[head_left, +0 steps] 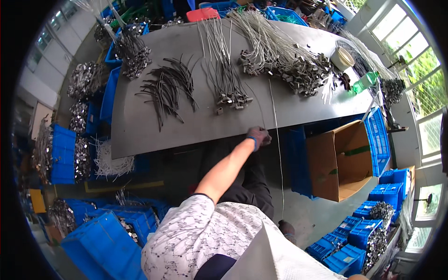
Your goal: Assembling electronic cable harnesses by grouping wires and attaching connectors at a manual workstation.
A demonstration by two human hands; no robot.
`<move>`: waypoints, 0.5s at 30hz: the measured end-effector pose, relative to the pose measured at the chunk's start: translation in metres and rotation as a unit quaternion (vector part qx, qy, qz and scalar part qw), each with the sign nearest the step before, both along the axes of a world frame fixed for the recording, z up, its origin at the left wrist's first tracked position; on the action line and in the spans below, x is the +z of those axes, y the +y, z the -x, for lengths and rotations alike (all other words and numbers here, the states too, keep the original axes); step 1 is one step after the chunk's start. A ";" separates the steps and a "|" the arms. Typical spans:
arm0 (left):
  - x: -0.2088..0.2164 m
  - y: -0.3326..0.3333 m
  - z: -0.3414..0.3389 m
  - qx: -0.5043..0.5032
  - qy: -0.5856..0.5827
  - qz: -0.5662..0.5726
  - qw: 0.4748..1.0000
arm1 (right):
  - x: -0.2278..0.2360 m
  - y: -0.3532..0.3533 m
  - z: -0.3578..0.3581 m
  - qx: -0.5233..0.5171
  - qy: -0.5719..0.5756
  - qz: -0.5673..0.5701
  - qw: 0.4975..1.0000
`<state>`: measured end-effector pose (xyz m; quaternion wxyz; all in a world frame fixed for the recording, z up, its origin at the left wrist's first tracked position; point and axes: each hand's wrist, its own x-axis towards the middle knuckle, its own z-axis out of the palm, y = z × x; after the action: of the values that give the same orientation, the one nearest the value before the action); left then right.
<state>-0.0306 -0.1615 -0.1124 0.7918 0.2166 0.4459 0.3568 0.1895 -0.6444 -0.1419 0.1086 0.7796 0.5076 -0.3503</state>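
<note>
Right hand [287, 228], gloved, low beside the trouser leg, with the near end of a pale wire [277, 133] at its fingers; its grip is too small to make out. The wire lies to the right of the left hand [259, 136], apart from it. Its long axis runs near to far, almost straight, crossing the edge of the bench [186, 133]; the far end points away from the person, tilting slightly left. The left hand, gloved, is curled at the bench edge, where a grey wire [256, 100] slants down to its fingers; whether it pinches this cannot be told. Beyond, left to right: black strips [170, 86], a tagged wire bunch [226, 84] and a larger bundle [280, 51].
</note>
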 end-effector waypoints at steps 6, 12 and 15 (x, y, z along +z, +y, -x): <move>-0.005 -0.017 -0.056 0.141 -0.023 0.013 0.990 | 0.054 -0.021 0.025 -0.027 0.067 0.086 0.994; 0.114 0.060 -0.005 0.250 0.054 -0.262 0.931 | 0.016 -0.086 -0.019 -0.010 0.016 0.127 0.992; 0.155 0.093 0.035 0.302 0.074 -0.286 0.906 | 0.037 -0.045 -0.018 0.015 -0.027 0.132 0.991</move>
<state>-0.0661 -0.0681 0.0425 0.5147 0.3149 0.4262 0.6740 0.2079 -0.6892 -0.1044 0.2292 0.7600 0.4657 -0.3911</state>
